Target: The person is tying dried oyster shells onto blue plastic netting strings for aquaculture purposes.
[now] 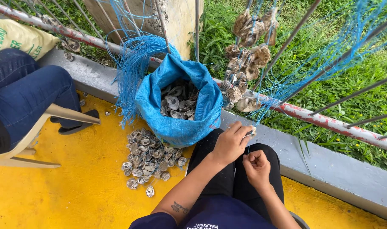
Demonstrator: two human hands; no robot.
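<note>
Left hand (230,143) closed on a shell (251,132) over the lap, right hand (256,167) fisted pinching blue string (247,149), blue sack (176,104) and shell pile (149,157) just left.

A small grey oyster shell (250,132) is pinched at the fingertips of the left hand (230,142), just above the knees. A thin blue string (247,149) runs down from it into the closed right hand (256,166), taut and nearly vertical between the two.
</note>
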